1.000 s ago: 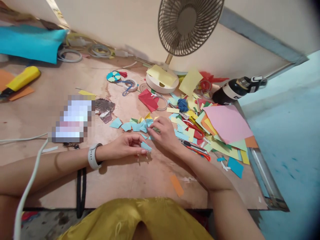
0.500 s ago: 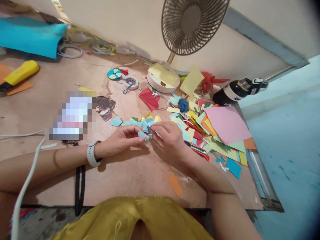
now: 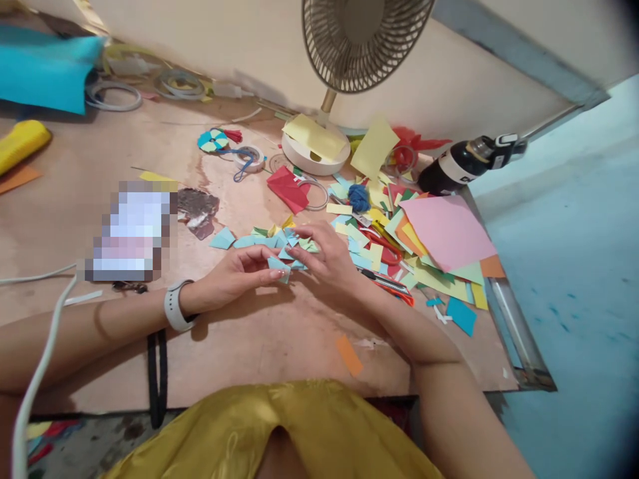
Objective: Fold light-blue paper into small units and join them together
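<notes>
Between the thumb and fingers of my left hand (image 3: 254, 269) is a light blue folded paper piece (image 3: 278, 268), its pointed end showing past the thumb. My right hand (image 3: 323, 251) is just to the right, its thumb and index finger apart over a cluster of small folded paper pieces (image 3: 244, 242) in light blue, yellow and green. Whether its fingertips touch any of them I cannot tell. One light blue folded piece (image 3: 222, 237) lies apart at the cluster's left end.
Paper scraps, red-handled scissors (image 3: 384, 246), a cutter (image 3: 382, 281) and blue yarn (image 3: 358, 197) lie to the right, near a pink sheet (image 3: 449, 229) and a black bottle (image 3: 456, 164). A fan (image 3: 367, 43) stands behind. On the left is a blurred-out phone (image 3: 130, 233).
My right thumb and index finger have spread apart and moved off the piece in my left hand. The left hand keeps its hold. The whole view has shifted slightly.
</notes>
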`<control>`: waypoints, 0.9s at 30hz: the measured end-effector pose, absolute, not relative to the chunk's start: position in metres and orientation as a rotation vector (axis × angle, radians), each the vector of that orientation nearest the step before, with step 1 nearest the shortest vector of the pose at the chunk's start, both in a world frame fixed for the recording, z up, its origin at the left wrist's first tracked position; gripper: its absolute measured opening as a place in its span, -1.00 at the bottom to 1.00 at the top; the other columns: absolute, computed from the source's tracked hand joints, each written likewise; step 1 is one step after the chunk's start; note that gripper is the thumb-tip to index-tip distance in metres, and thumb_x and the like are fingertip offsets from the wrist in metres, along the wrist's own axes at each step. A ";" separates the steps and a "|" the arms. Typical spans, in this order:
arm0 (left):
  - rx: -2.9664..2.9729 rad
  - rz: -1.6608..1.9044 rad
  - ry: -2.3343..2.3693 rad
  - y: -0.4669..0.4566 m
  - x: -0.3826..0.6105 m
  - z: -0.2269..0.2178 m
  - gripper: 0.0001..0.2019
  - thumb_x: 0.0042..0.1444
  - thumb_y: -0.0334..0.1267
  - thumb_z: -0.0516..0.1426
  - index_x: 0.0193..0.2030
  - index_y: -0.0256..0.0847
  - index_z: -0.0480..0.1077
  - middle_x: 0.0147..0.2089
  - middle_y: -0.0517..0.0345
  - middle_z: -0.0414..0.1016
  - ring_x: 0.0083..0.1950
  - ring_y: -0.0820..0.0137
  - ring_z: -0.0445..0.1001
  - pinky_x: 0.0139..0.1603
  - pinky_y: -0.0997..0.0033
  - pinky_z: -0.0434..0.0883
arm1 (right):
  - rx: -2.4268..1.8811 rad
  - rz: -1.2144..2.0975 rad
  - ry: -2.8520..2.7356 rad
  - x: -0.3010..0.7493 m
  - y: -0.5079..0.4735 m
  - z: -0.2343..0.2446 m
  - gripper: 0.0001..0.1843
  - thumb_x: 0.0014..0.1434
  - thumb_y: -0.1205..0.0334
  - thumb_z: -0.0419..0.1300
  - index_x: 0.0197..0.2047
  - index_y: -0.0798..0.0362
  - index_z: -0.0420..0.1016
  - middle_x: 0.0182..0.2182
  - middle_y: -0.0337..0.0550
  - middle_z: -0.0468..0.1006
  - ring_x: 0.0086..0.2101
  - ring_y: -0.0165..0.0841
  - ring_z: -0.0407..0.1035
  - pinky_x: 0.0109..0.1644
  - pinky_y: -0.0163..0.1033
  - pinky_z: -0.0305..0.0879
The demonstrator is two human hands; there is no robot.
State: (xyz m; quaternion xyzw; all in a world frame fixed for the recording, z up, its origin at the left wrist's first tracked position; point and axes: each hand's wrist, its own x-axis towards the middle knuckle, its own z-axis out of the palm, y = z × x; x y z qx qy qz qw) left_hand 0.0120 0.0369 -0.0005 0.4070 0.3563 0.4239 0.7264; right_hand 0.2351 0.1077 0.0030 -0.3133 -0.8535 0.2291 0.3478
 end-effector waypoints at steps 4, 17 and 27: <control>0.877 0.926 0.788 0.036 0.012 0.001 -0.79 0.16 -0.19 0.45 -0.22 -0.22 0.57 -0.18 0.17 0.67 -0.12 0.37 0.67 0.05 0.26 0.64 | -0.717 0.638 -2.292 0.236 0.110 -0.001 -0.68 0.53 0.04 0.08 0.02 -0.02 0.62 -0.01 -0.01 0.65 0.01 -0.24 0.53 0.14 -0.07 0.46; 0.774 0.981 0.710 0.039 0.016 -0.004 -0.87 0.21 -0.25 0.43 -0.23 -0.22 0.61 -0.19 0.17 0.69 -0.13 0.47 0.66 -0.01 0.53 0.61 | -0.489 0.885 -2.364 0.237 0.104 0.001 -0.57 0.57 0.04 -0.08 0.22 0.02 0.51 0.10 0.05 0.61 0.14 -0.25 0.48 0.28 -0.05 0.42; 0.614 1.031 0.610 0.041 0.015 -0.010 -0.85 0.24 -0.29 0.40 -0.06 -0.15 0.63 -0.08 0.14 0.71 -0.04 0.39 0.69 0.10 0.38 0.65 | -0.545 0.949 -2.164 0.232 0.103 -0.007 -0.60 0.45 -0.01 0.21 0.24 -0.04 0.52 0.12 0.03 0.63 0.10 -0.22 0.52 0.18 -0.07 0.49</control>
